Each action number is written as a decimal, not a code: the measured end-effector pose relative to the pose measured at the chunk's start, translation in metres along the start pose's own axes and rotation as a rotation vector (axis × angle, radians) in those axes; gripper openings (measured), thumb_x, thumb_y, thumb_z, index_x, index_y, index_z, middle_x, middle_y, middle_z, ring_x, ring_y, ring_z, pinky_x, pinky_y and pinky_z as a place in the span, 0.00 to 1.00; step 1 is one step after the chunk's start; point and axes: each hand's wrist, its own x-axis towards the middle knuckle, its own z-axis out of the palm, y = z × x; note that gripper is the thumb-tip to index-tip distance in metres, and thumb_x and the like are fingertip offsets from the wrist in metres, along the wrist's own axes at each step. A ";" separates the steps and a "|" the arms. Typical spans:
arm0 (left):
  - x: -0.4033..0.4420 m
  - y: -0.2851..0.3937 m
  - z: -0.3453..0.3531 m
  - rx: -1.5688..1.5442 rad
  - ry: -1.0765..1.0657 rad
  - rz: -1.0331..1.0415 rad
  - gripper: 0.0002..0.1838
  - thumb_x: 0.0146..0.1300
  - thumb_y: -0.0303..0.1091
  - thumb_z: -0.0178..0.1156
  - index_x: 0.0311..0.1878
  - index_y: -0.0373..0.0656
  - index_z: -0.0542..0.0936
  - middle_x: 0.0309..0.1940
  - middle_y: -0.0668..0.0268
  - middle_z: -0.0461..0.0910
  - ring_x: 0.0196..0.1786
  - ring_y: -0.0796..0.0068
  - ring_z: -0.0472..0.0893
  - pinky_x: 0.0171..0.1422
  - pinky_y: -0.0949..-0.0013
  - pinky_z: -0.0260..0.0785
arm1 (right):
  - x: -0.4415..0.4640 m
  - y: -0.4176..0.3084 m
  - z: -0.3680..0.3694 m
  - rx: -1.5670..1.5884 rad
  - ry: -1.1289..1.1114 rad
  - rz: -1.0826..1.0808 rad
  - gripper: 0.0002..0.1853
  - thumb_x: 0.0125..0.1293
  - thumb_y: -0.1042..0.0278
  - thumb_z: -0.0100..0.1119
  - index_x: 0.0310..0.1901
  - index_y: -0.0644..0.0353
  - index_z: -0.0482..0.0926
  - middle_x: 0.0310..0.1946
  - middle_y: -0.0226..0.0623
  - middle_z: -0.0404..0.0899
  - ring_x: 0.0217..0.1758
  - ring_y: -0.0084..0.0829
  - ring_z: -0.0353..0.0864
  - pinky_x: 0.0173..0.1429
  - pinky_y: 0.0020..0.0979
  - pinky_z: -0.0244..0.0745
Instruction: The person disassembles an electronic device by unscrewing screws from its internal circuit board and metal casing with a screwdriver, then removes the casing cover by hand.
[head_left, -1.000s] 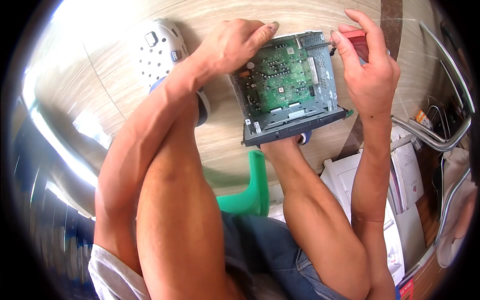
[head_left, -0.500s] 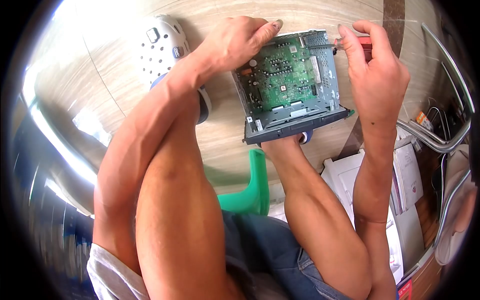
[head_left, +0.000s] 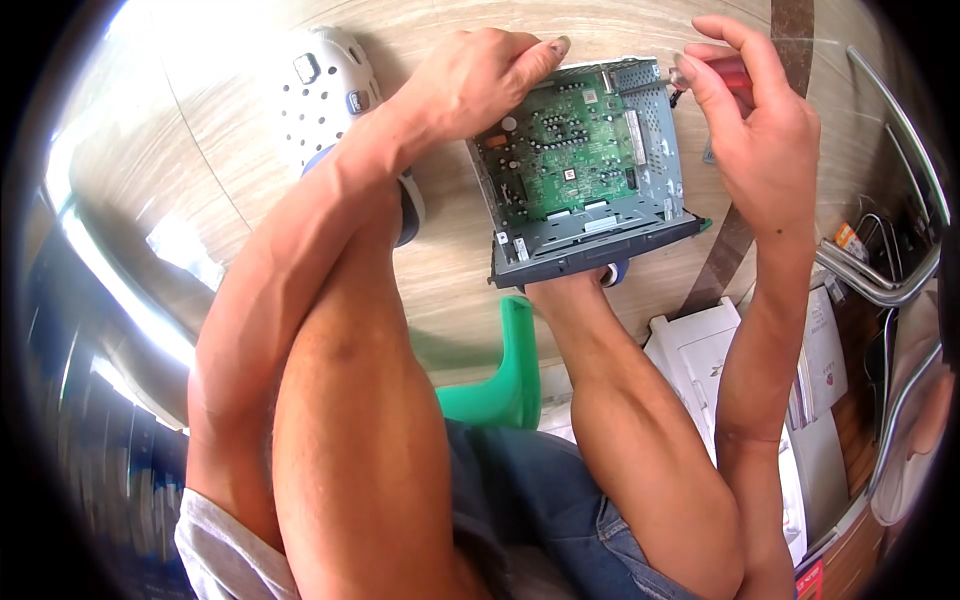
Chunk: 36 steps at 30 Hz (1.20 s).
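Observation:
An opened electronic unit (head_left: pixel 655 150), a metal case with a black front panel, sits between my legs and looks like a car stereo. Inside it lies a green circuit board (head_left: pixel 560 150). My left hand (head_left: pixel 480 85) grips the case's far left corner, thumb over the top edge; its other fingers are partly hidden. In my right hand (head_left: pixel 760 120) is a screwdriver (head_left: pixel 735 72) with a red handle, pinched between thumb and fingers. Its shaft reaches left into the far right corner of the case. Where the tip touches is too small to tell.
A white perforated clog (head_left: pixel 320 95) is on my left foot. Beneath me shows a green plastic stool (head_left: pixel 515 370). To the right are white boxes (head_left: pixel 700 345) and metal chair tubing (head_left: pixel 875 290). Light tiled floor (head_left: pixel 440 330) lies around, with a dark stripe at right.
My right hand has shifted slightly right, and its index finger has lifted higher. The screwdriver handle has risen a little with it. The unit has barely moved; my left hand stays on it.

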 end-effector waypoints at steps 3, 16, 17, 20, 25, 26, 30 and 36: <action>0.002 -0.003 0.002 -0.014 0.012 0.024 0.32 0.78 0.60 0.48 0.52 0.36 0.84 0.27 0.49 0.81 0.37 0.51 0.84 0.47 0.55 0.73 | 0.000 -0.006 0.005 -0.079 0.057 -0.029 0.16 0.72 0.77 0.61 0.59 0.61 0.78 0.46 0.41 0.87 0.48 0.28 0.88 0.52 0.29 0.80; 0.001 -0.003 0.001 -0.008 0.001 0.020 0.32 0.79 0.60 0.47 0.52 0.38 0.84 0.27 0.50 0.81 0.36 0.49 0.83 0.47 0.54 0.73 | -0.004 -0.001 0.019 0.250 0.211 -0.105 0.14 0.70 0.73 0.66 0.56 0.60 0.80 0.41 0.40 0.88 0.41 0.30 0.89 0.47 0.30 0.82; 0.000 -0.002 0.001 -0.017 0.002 0.012 0.32 0.79 0.60 0.47 0.52 0.38 0.84 0.27 0.49 0.81 0.37 0.49 0.83 0.47 0.54 0.73 | -0.004 0.005 0.019 0.336 0.163 -0.136 0.14 0.72 0.73 0.65 0.57 0.59 0.81 0.44 0.37 0.89 0.44 0.26 0.90 0.50 0.27 0.82; 0.002 -0.004 0.004 -0.034 0.015 0.015 0.32 0.79 0.60 0.46 0.53 0.39 0.85 0.29 0.48 0.82 0.38 0.48 0.84 0.48 0.53 0.73 | -0.005 0.008 0.017 0.171 0.162 -0.089 0.15 0.70 0.70 0.68 0.56 0.57 0.81 0.40 0.37 0.90 0.42 0.25 0.89 0.47 0.26 0.81; 0.002 -0.003 0.003 0.027 0.035 0.045 0.31 0.79 0.60 0.44 0.48 0.41 0.85 0.29 0.49 0.84 0.38 0.46 0.86 0.52 0.50 0.77 | 0.000 0.001 0.015 -0.195 0.191 -0.094 0.16 0.71 0.68 0.68 0.58 0.56 0.80 0.39 0.37 0.89 0.41 0.25 0.89 0.46 0.27 0.81; 0.002 -0.005 0.006 0.033 0.054 0.063 0.31 0.79 0.59 0.44 0.48 0.41 0.85 0.29 0.50 0.84 0.38 0.46 0.86 0.52 0.50 0.77 | 0.000 0.001 0.016 -0.229 0.195 -0.102 0.16 0.71 0.68 0.67 0.58 0.56 0.80 0.39 0.37 0.89 0.41 0.26 0.89 0.47 0.28 0.81; 0.001 -0.001 -0.002 -0.005 -0.028 0.018 0.31 0.79 0.60 0.46 0.52 0.40 0.85 0.30 0.48 0.83 0.38 0.47 0.83 0.48 0.53 0.73 | 0.000 0.006 0.015 -0.041 0.170 -0.152 0.16 0.71 0.69 0.67 0.59 0.56 0.80 0.39 0.36 0.89 0.40 0.25 0.89 0.47 0.28 0.81; 0.002 -0.004 0.005 -0.067 0.002 0.000 0.31 0.79 0.60 0.46 0.52 0.40 0.85 0.29 0.48 0.82 0.37 0.47 0.83 0.48 0.53 0.73 | -0.004 0.013 0.007 0.100 0.094 -0.172 0.16 0.71 0.70 0.67 0.59 0.55 0.81 0.38 0.35 0.90 0.40 0.25 0.89 0.47 0.27 0.81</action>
